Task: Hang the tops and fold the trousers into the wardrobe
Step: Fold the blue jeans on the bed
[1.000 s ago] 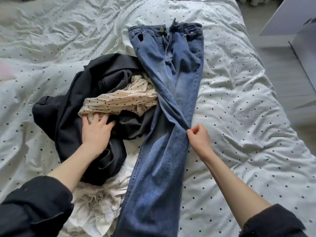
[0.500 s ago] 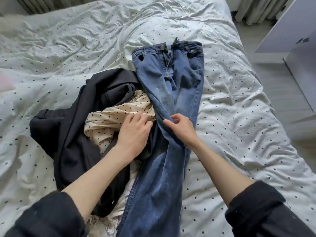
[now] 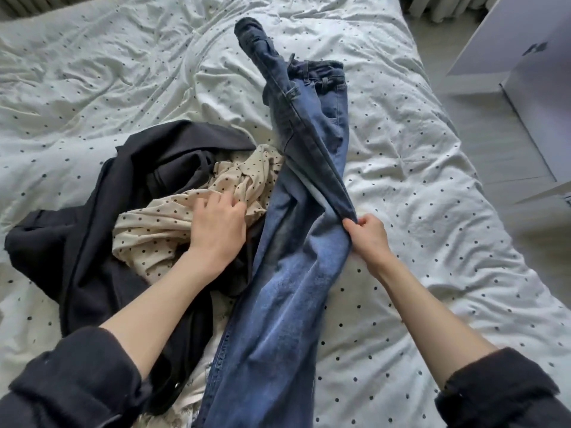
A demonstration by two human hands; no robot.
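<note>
Blue jeans (image 3: 287,273) lie lengthwise down the middle of the bed, waistband at the far end. Their left half is lifted and twisted over toward the right, its waist corner (image 3: 250,35) up in the air. My right hand (image 3: 366,234) pinches the jeans' crotch fold at the right edge. My left hand (image 3: 216,227) lies flat, fingers spread, on a cream dotted top (image 3: 173,230). That top rests on a black garment (image 3: 102,242) heaped left of the jeans. A white lace piece (image 3: 191,406) peeks out under the pile near me.
The bed carries a crumpled white duvet with black dots (image 3: 417,211). White wardrobe panels (image 3: 531,72) stand at the right beyond the bed's edge, with grey floor (image 3: 482,125) between.
My right hand moved from the jeans' middle back to their right edge, drawing the left half of the waist up and over. My left hand stays on the cream top.
</note>
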